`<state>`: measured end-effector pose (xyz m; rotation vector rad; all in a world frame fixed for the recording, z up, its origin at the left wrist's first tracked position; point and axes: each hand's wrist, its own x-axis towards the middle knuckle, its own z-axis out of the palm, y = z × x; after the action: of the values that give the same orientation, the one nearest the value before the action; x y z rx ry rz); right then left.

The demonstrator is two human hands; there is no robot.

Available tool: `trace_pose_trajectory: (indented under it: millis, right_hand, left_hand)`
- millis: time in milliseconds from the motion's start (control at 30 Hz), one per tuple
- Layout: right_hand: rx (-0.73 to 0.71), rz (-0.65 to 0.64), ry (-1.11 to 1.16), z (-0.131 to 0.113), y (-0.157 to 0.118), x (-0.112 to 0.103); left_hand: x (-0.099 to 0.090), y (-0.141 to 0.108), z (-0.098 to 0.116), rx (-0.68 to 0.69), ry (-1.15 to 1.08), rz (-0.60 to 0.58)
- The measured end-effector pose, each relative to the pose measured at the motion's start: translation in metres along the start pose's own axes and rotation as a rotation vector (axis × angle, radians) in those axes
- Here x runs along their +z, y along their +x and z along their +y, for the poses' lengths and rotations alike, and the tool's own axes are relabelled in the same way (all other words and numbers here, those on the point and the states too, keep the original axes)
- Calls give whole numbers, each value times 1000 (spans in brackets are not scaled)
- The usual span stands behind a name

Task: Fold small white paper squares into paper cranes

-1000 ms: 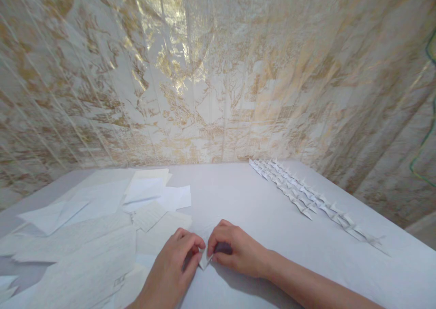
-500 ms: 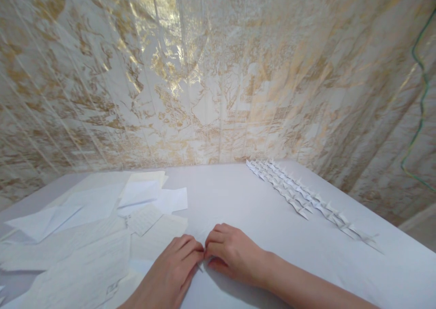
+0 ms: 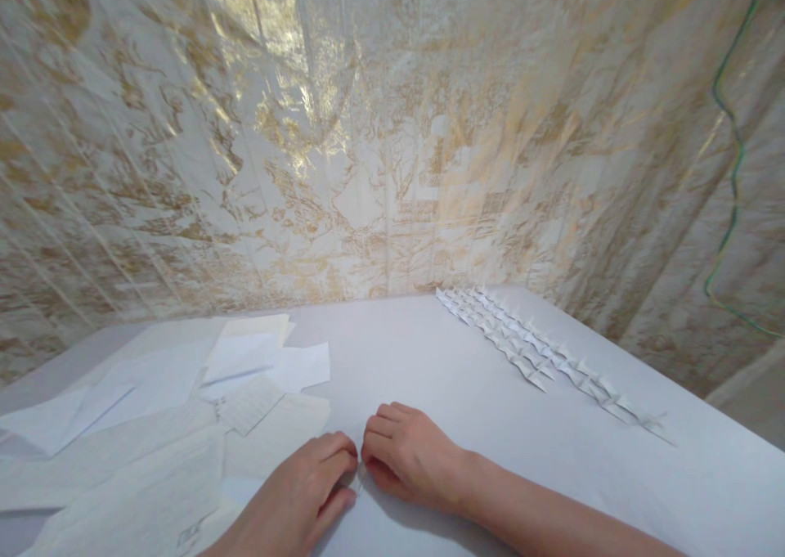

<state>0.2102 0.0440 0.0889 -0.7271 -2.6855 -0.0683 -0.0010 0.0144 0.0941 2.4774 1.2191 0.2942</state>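
Close together at the front of the table, my two hands meet over a small piece of folded white paper (image 3: 361,478). My left hand (image 3: 307,487) has curled fingers, with its thumb and fingertips at the left side of the piece. Around the piece's right side, my right hand (image 3: 410,459) is closed, knuckles up, and covers most of it. Only a small pale tip shows between the hands, so its full shape is hidden.
Overlapping paper sheets (image 3: 147,475), some with writing, cover the left of the white table (image 3: 392,352). Rows of small pointed folded-paper pieces (image 3: 521,336) stand on the right. Behind hangs a gold-patterned curtain (image 3: 368,172); a green cord (image 3: 733,172) dangles at right.
My left thumb has moved apart from its fingers, and a slight gap shows between the hands. The view has shifted a little to the right.
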Motion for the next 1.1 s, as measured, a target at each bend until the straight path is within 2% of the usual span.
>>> trace_pose_trajectory:
  millis: [133, 233, 333, 467, 600, 800, 1100]
  right_hand:
    - [-55, -48, 4, 0, -1, -6]
    - [-86, -57, -42, 0, -1, -8]
    - [-97, -40, -80, 0, 1, -4]
    - [-67, -30, -76, 0, 2, 2]
    - [2, -20, -28, -2, 1, 4]
    - [78, -50, 30, -5, 0, -1]
    - [346, 28, 424, 6, -3, -4]
  left_hand:
    - [6, 4, -3, 77, 169, -3]
    - [12, 4, -6, 212, 301, 87]
    - [12, 1, -8, 257, 265, 170]
    - [6, -4, -9, 200, 39, 185]
    - [6, -6, -10, 118, -72, 163]
    - [8, 0, -1, 47, -37, 149]
    - [18, 14, 6, -56, -35, 316]
